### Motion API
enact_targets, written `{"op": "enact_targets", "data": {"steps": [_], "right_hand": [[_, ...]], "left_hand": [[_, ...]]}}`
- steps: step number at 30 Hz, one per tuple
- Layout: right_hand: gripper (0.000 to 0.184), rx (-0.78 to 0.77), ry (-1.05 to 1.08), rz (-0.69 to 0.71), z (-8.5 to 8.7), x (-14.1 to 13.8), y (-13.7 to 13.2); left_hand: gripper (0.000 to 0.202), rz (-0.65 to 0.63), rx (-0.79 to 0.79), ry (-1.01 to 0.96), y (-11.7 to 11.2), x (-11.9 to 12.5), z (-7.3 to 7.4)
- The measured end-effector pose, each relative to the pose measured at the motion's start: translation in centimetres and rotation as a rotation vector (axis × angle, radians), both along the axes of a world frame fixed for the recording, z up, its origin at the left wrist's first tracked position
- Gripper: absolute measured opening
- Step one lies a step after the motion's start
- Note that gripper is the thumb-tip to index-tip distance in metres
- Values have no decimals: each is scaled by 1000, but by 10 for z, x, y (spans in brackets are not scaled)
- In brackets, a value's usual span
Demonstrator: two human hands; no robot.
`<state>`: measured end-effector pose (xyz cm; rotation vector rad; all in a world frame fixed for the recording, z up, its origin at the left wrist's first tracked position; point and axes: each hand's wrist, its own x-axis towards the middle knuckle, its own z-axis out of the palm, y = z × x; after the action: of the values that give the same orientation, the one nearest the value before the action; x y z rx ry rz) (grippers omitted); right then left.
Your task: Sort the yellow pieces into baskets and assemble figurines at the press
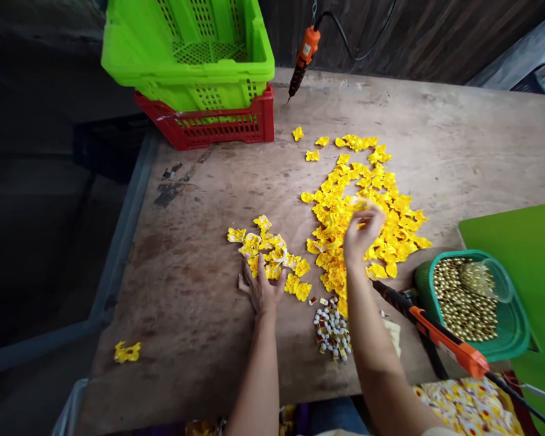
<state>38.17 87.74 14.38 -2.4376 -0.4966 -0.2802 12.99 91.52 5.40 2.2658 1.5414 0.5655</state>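
Note:
My left hand (261, 287) lies flat on the wooden table (200, 254), fingers spread, pressing on a small heap of yellow plastic pieces (272, 254). Over a much larger pile of yellow pieces (367, 200), my right hand (362, 233) is curled, fingertips pinched around one of the pieces at the pile's left side. Its fingers are slightly blurred. A cluster of small white and red parts (331, 330) sits between my forearms near the table's front edge.
A green basket of gold-coloured small parts (467, 300) stands at the right, with an orange-handled tool (436, 333) lying beside it. Another orange tool (303, 57) hangs at the back. Stacked green and red crates (200, 66) occupy the far left. One yellow piece (127, 351) lies alone front left.

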Motion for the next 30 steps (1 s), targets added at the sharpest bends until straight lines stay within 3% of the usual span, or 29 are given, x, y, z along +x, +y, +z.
{"op": "enact_targets", "data": {"steps": [3,4,6,8,11,13,15,23,26,30], "right_hand": [[30,43,207,454,-8,-94,9],[30,64,250,541,-13,-115,10],[29,82,265,569,-22,-136,9],[26,-11,224,436,-31,-131,2],[24,-290,189,271,-40,-100,-11],[25,-398,174,292,-44,-81,-18],[28,-411,145,342,-47,-69,-23],[26,-516,87,291,-44,-55,-36],[15,-334,144,288,-38,-46,-38],[12,323,486,127,-26,-26,-38]], "left_hand": [[71,-3,19,-47,1,-1,0],[70,4,25,-65,1,-2,0],[70,17,37,-104,2,-2,-1],[70,20,45,-141,1,-3,-2],[69,9,50,-188,0,-4,-1],[68,7,47,-215,-1,-5,0],[68,10,42,-237,-1,-6,1],[69,13,43,-305,-1,-7,1],[68,11,67,-327,0,-7,0],[67,1,86,-332,0,-8,-2]]}}
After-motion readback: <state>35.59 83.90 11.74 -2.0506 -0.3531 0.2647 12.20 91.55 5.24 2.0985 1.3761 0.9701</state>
